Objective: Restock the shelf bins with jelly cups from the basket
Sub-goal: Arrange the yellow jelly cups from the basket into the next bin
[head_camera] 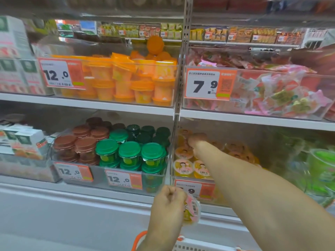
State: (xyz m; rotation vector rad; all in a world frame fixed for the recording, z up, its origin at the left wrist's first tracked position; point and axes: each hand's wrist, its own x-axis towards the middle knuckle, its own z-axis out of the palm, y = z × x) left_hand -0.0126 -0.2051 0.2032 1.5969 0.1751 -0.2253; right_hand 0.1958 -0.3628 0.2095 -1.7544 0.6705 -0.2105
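My left hand (167,205) grips a yellow jelly cup (192,210) with a pink printed lid, held in front of the lower shelf edge. My right hand (197,142) reaches into the clear bin (217,201) tagged 7.9 on the lower shelf. Its fingers curl down onto a jelly cup (184,152) there, and their tips are hidden. More yellow jelly cups (183,167) of the same kind fill the bin's front and back. The white basket (201,247) with an orange handle (138,238) sits at the bottom edge, below my left arm.
Left of that bin stands a bin of green-lidded cups (129,151) and brown-lidded cups (85,144). The upper shelf holds orange cups (123,77) and pink packets (272,93). Green cups (320,169) lie at the far right. A white ledge (72,205) runs below the shelf.
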